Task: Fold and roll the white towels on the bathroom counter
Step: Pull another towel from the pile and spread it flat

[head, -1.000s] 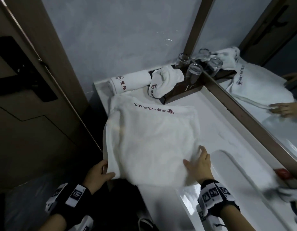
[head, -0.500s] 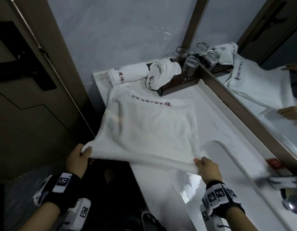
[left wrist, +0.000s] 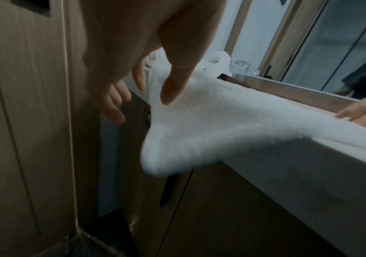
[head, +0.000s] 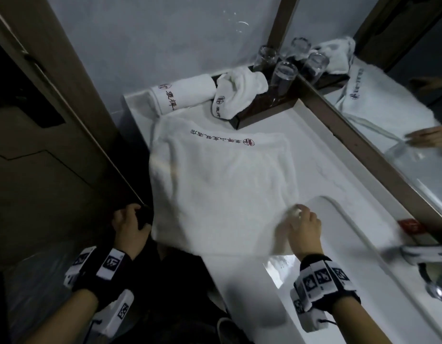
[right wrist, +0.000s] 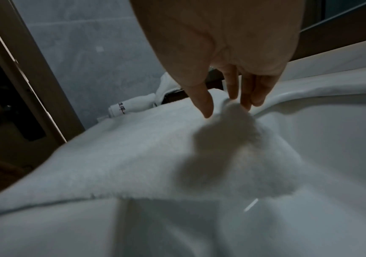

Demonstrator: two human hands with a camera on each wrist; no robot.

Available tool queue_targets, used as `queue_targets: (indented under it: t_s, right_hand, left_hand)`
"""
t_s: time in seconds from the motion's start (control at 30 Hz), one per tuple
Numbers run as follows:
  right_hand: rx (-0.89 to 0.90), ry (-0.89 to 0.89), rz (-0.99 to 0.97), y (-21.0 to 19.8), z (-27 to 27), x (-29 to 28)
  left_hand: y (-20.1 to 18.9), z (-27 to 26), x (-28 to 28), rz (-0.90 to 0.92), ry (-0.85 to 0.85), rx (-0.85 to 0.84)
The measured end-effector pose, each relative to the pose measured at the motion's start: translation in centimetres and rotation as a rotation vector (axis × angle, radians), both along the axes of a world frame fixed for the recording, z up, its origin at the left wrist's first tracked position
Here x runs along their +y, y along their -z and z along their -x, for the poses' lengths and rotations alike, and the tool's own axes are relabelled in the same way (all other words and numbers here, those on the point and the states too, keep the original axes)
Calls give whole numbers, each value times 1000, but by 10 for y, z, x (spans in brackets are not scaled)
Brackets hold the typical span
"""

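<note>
A large white towel [head: 222, 184] with red lettering lies spread flat on the white counter [head: 321, 155]. Its near edge reaches the counter's front, and its near left corner [left wrist: 177, 147] hangs off, blurred. My left hand [head: 130, 224] is beside that corner with fingers spread and holds nothing [left wrist: 142, 104]. My right hand [head: 301, 222] is over the near right corner, and its straight fingertips [right wrist: 228, 107] touch a small raised tuft of towel. A rolled white towel [head: 182, 95] lies at the back by the wall. A crumpled one [head: 239, 93] lies on a dark tray [head: 264, 112].
Upturned glasses [head: 284, 75] stand on the tray at the mirror's corner. The sink basin [head: 339, 244] lies right of the towel, with a chrome faucet [head: 428, 254] and a red item [head: 411, 224]. A wooden door [head: 41, 145] stands close on the left, cabinet fronts [left wrist: 221, 208] below.
Half a second ago both hands held the towel's near edge lifted off the counter. That edge is now down on the counter, the left hand has let go and the right fingers have straightened.
</note>
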State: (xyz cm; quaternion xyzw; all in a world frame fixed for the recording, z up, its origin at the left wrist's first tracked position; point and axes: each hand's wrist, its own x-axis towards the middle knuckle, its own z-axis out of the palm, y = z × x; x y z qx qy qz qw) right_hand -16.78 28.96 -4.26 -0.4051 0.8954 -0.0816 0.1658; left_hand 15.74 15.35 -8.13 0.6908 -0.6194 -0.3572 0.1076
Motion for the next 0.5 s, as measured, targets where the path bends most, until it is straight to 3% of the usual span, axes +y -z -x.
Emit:
queue_targets:
  t_s: [0.33,0.5]
  right_hand:
    - [-323,-25,275,-28,-20,-94]
    - [-295,-41,236,-26,-9,-145]
  left_hand:
    - [-47,56,-99,356,357,245]
    - [-43,79,-157,372,506,224]
